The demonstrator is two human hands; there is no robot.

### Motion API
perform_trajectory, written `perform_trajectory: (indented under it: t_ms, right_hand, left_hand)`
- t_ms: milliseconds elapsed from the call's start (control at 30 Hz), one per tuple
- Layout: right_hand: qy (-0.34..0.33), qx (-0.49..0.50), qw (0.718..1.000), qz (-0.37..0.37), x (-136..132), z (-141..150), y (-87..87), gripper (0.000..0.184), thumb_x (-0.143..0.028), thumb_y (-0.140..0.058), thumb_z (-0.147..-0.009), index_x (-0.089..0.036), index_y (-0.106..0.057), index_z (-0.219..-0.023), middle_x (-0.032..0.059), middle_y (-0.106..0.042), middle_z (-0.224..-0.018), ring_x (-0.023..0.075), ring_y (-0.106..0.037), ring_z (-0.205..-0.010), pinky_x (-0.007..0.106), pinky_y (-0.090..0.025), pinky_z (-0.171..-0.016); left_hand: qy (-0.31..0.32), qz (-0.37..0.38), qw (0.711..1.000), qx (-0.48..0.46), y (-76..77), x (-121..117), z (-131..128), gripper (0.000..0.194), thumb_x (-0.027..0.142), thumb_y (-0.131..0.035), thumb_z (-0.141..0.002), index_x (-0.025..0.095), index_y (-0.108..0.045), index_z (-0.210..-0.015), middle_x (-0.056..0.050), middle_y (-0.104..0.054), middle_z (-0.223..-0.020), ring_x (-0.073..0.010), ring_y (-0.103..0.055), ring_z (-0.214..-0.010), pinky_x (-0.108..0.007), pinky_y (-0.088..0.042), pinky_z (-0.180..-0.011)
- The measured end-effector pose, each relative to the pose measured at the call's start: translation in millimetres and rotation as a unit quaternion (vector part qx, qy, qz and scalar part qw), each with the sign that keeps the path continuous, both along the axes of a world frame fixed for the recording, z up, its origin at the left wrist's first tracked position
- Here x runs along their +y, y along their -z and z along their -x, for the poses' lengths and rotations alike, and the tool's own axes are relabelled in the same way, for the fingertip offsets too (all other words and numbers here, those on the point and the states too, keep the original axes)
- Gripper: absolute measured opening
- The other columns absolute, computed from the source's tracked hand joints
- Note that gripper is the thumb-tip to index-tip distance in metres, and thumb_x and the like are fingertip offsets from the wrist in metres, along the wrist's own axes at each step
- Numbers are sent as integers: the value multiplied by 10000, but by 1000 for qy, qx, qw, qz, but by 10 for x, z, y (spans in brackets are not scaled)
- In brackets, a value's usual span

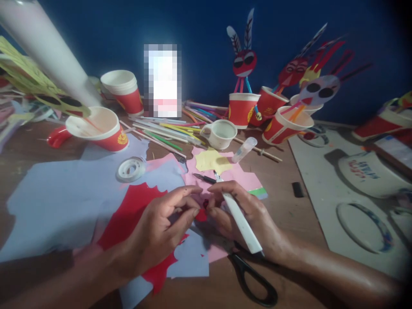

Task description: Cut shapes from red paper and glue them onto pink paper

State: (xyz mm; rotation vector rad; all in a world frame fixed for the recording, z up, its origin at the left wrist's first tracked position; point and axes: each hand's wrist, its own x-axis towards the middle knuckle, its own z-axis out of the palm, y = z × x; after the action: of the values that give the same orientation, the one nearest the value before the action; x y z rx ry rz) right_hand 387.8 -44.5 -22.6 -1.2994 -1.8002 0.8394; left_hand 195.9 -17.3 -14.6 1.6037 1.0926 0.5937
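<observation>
A slim white pen-shaped tool (241, 221) slants through my right hand (247, 210), whose fingers are curled around it. My left hand (167, 219) faces it with thumb and fingers drawn together; what they pinch, if anything, is hidden. Between the two sets of fingertips sits a small dark red bit (206, 204), and a bright red scrap (201, 215) shows just below. Behind the fingertips lies a dark pen (203, 177) on pink paper (243, 176). Red paper (128, 214) spreads under my left hand. Black-handled scissors (254, 281) rest below my right hand, blades partly covered.
Red paper cups (243, 111) with paper-faced figures line the back right; another cup (111, 133) stands left. Straws (167, 133), a small white cup (220, 134), a glue tube (244, 149) and a tape roll (130, 168) lie ahead. A grey board (318, 180) is right.
</observation>
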Motion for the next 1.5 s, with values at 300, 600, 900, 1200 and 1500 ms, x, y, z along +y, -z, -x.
perform_trajectory:
  t_ms: [300,600,900,1200,1500]
  right_hand:
    - [-24,-64,998,3,31,-46,-88,309,-128,-554,-823,-260,-467,-1088,-27,-638,-798,128,-596,-689,249,-449,-657]
    - [-18,-198,980,29,161,-289,-149,268,-93,-542,-803,-214,-504,-1038,-38,-647,-673,116,-577,-550,230,-400,-569]
    - [-23,-316,945,-84,153,-240,-82,272,-68,-478,-786,-162,-569,-1024,17,-638,-636,187,-557,-590,304,-354,-631]
    - [-33,-361,918,-163,153,-222,-71,285,-57,-420,-799,-124,-597,-1012,36,-621,-663,189,-531,-599,306,-311,-639]
    - [-36,-377,909,-173,166,-216,-88,309,-31,-396,-775,-128,-608,-978,39,-611,-660,198,-526,-603,312,-318,-633]
  left_hand:
    - [3,-54,998,-7,18,6,1,266,213,-524,-875,229,-544,-1140,19,-693,-868,-119,-661,-776,-178,-519,-674]
    - [145,-348,925,46,-33,45,19,130,93,-515,-841,144,-632,-863,-64,-661,-840,-179,-560,-792,-323,-470,-713]
    - [192,-387,897,93,46,-126,-98,148,209,-530,-855,148,-647,-922,-72,-680,-1053,-236,-550,-918,-398,-485,-775]
    - [191,-382,889,168,53,-197,-192,294,379,-518,-863,151,-655,-987,-94,-659,-1137,-304,-535,-1007,-478,-476,-801]
    - [206,-362,891,178,61,-199,-202,347,418,-456,-884,150,-615,-1035,-98,-633,-1158,-311,-510,-1017,-483,-434,-810]
